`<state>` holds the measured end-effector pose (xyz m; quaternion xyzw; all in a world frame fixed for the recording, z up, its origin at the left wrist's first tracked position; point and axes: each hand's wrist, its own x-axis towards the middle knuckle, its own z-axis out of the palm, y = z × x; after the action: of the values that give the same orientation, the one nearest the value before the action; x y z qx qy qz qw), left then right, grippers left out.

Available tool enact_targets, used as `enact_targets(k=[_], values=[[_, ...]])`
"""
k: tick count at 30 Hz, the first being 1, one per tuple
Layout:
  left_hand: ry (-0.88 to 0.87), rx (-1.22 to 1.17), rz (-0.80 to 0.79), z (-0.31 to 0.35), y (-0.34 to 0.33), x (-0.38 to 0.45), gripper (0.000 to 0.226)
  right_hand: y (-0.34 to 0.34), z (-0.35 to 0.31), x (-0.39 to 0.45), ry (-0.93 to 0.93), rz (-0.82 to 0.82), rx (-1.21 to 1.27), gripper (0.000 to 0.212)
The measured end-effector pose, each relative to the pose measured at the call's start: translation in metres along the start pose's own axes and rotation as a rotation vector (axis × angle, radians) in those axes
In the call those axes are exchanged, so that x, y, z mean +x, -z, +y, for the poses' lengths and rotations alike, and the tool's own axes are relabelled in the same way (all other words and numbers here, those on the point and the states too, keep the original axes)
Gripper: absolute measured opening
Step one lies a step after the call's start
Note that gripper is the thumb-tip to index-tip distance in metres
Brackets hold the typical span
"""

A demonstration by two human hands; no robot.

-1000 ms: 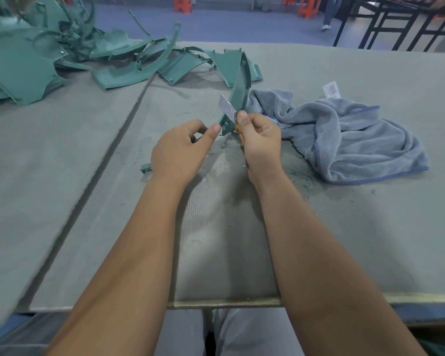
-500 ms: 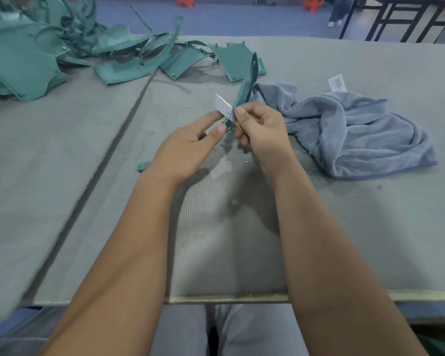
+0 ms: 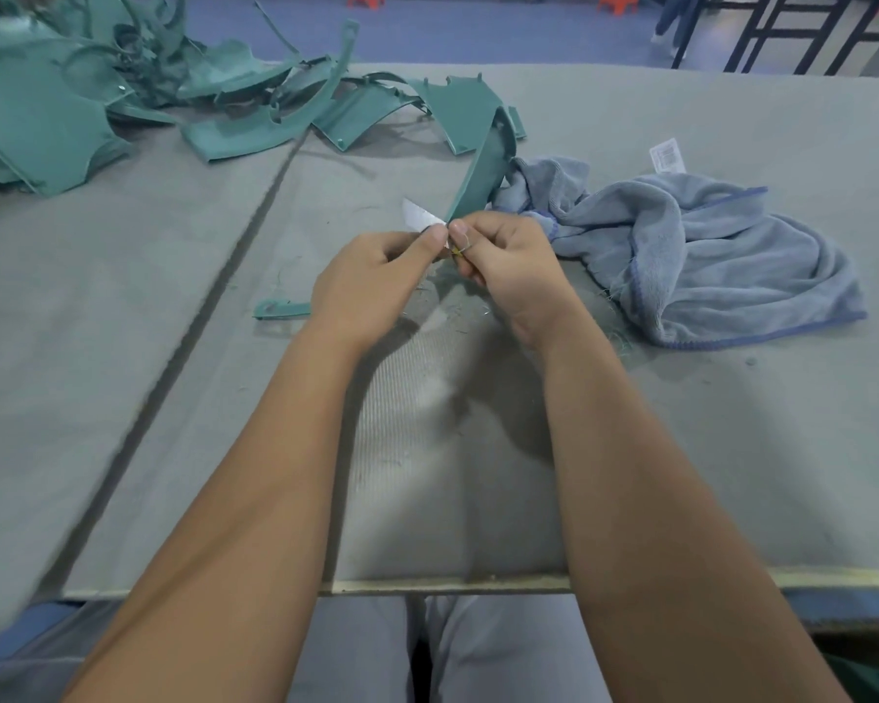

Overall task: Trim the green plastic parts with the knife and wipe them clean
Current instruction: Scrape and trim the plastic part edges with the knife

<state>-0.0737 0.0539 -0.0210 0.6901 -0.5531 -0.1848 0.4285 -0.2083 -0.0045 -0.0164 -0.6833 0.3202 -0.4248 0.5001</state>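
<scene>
Head view of a trimming bench. The right hand (image 3: pixel 508 268) grips the near end of a long, narrow green plastic part (image 3: pixel 478 180), which rises tilted away from the person toward the far side of the grey felt-covered table (image 3: pixel 731 449); something small and yellow shows between this hand's fingers, but what it is cannot be told. The left hand (image 3: pixel 371 281) is curled, thumb extended, pinching a bare silver trapezoid knife blade (image 3: pixel 417 215) whose edge meets the part just beside the right fingertips, so the step in hand appears to be shaving flash off that end. Fine green shavings (image 3: pixel 452 307) lie on the felt under and around both hands, and a short green plastic offcut (image 3: pixel 280 309) lies to the left of the left wrist, evidence that some cutting is done. A crumpled blue-grey microfibre cloth (image 3: pixel 706 251) with a white label rests to the right of the hands, behind the held part, held by neither hand, so wiping of this piece is judged to be still ahead. At far left a large heap of similar curved green plastic parts (image 3: pixel 123 104) covers the table's corner; whether these are finished or waiting cannot be told, and no separate finished stack is evident, so how much of the whole task remains stays uncertain.
</scene>
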Motion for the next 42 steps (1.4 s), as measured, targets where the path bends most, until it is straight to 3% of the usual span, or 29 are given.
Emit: enact_targets(k=[9, 16, 21, 25, 28, 32, 36, 42], values=[[0.085, -0.084, 0.054, 0.005, -0.003, 0.002, 0.034, -0.007, 0.004, 0.003, 0.079, 0.090, 0.015, 0.053], [0.091, -0.059, 0.097, 0.005, -0.009, 0.004, 0.051, -0.006, 0.004, 0.007, 0.126, 0.149, 0.045, 0.036], [-0.078, 0.034, 0.020, -0.011, -0.003, 0.000, 0.027, -0.001, 0.001, 0.007, 0.054, 0.194, 0.151, 0.033], [-0.147, 0.184, 0.100, -0.011, -0.005, 0.002, 0.040, 0.002, -0.004, 0.005, -0.020, 0.177, 0.204, 0.034], [-0.127, 0.235, 0.166, -0.010, -0.007, 0.004, 0.041, 0.001, -0.003, 0.004, -0.011, 0.073, 0.126, 0.037], [-0.085, 0.230, 0.164, -0.013, -0.009, 0.004, 0.042, -0.003, 0.000, 0.007, 0.021, 0.060, 0.023, 0.046], [-0.068, 0.152, 0.132, -0.015, -0.009, 0.002, 0.043, 0.002, 0.003, 0.016, 0.064, 0.067, 0.061, 0.034], [-0.080, 0.138, 0.100, -0.015, -0.008, 0.000, 0.042, 0.025, -0.008, 0.036, -0.038, 0.255, 0.168, 0.045]])
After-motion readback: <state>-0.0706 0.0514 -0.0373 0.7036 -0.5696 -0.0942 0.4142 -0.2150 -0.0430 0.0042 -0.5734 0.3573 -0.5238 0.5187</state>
